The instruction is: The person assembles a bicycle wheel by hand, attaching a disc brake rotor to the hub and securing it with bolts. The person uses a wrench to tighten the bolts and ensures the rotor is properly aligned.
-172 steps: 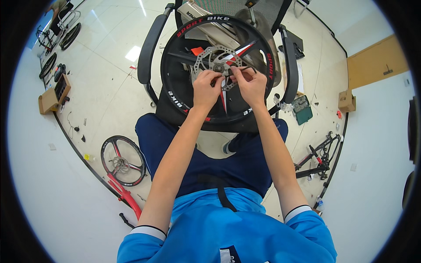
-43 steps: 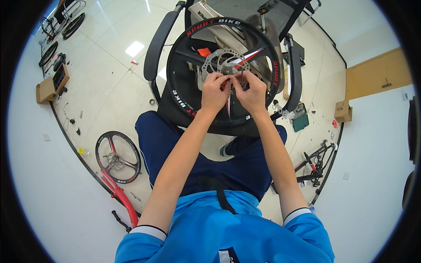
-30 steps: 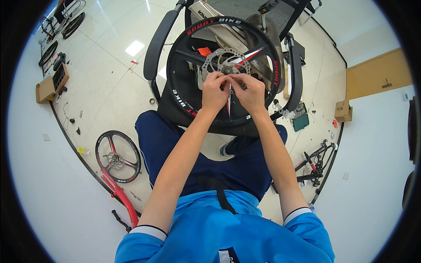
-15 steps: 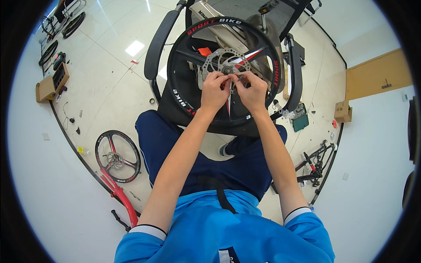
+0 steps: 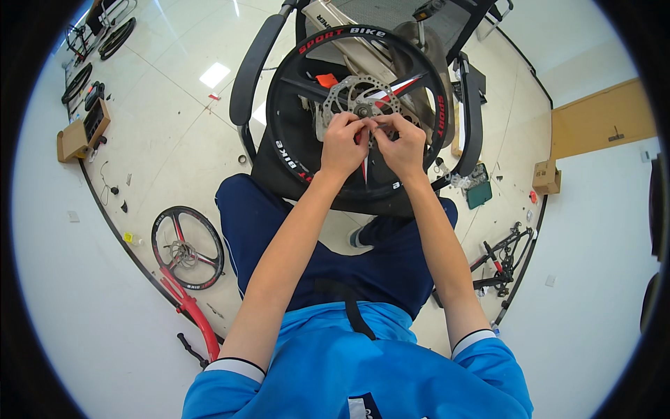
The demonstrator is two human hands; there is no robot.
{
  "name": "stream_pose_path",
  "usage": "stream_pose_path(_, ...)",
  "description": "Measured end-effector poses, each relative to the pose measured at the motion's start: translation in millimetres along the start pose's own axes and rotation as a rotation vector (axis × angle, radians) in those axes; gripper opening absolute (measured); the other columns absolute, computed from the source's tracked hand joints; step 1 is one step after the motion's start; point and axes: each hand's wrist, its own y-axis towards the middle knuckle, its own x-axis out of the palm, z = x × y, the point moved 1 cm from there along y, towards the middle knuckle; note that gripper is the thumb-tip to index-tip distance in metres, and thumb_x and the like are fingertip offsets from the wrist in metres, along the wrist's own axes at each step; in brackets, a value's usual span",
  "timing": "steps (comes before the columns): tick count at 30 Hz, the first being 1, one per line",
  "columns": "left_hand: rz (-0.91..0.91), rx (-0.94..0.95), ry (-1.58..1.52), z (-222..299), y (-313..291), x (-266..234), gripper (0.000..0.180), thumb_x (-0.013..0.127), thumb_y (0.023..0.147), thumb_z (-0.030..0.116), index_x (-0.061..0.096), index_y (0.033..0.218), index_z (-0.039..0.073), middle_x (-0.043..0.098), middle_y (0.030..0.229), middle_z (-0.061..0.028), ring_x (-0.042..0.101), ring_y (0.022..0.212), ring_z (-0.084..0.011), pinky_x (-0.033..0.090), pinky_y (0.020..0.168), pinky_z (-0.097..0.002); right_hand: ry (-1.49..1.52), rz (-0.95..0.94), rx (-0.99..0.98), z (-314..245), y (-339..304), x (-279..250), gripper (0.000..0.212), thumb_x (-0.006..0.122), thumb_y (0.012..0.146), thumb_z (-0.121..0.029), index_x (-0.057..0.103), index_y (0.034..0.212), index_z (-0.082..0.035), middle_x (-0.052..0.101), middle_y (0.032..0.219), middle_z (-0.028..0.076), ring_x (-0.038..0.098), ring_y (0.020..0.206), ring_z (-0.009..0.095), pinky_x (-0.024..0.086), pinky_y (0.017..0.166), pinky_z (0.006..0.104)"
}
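The office chair (image 5: 252, 70) over there carries a black wheel (image 5: 362, 110) and a pale frame (image 5: 377, 66); around it, the tiled floor (image 5: 174, 129) holds another wheel (image 5: 183, 255), a dark bike frame (image 5: 504, 267), a green case (image 5: 479, 196).

Both hands (image 5: 343, 145) tog. over blk whl (image 5: 363, 111) w/ disc (image 5: 338, 91).

Red-and-white lettering (image 5: 338, 35) — wheel rims (image 5: 274, 108); dark lettering (image 5: 322, 21) — pale frame (image 5: 366, 61)
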Motion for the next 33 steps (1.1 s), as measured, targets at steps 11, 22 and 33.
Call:
stream_pose_path(11, 0.032, -0.071, -0.021, -3.2, -0.1, 2.5, 0.013, 0.075, 0.075, 0.0, 0.075, 0.088, 0.002, 0.07, 0.09, -0.0105, 0.069, 0.083, -0.031, 0.055, 0.07, -0.0382, -0.172, -0.1, -0.018, -8.4, 4.7, -2.0, 0.022, 0.081, 0.085, -0.011, 0.062, 0.079, -0.001, 0.071, 0.077, 0.012, 0.07, 0.067, 0.025, 0.052, 0.06, 0.0312)
stream_pose_path(22, 0.056, -0.038, -0.003, -3.4, -1.0, 6.2, 0.013, 0.075, 0.074, -0.002, 0.074, 0.087, 0.0, 0.069, 0.088, -0.0113, 0.067, 0.082, -0.0307, 0.054, 0.069, -0.0384, -0.015, -0.056, -0.068, -10.7, -1.2, 0.1, 0.022, 0.078, 0.085, -0.003, 0.076, 0.106, 0.0, 0.078, 0.095, 0.013, 0.077, 0.082, 0.024, 0.059, 0.074, 0.0309)
stream_pose_path(33, 0.026, -0.047, -0.021, -1.8, 0.0, 2.5, 0.013, 0.074, 0.074, 0.0, 0.073, 0.087, 0.0, 0.069, 0.09, -0.0118, 0.068, 0.082, -0.0318, 0.055, 0.07, -0.0387, -0.064, -0.088, -0.025, -11.6, 2.5, 0.3, 0.014, 0.079, 0.083, -0.003, 0.078, 0.097, -0.002, 0.078, 0.09, 0.012, 0.077, 0.078, 0.023, 0.059, 0.07, 0.0291)
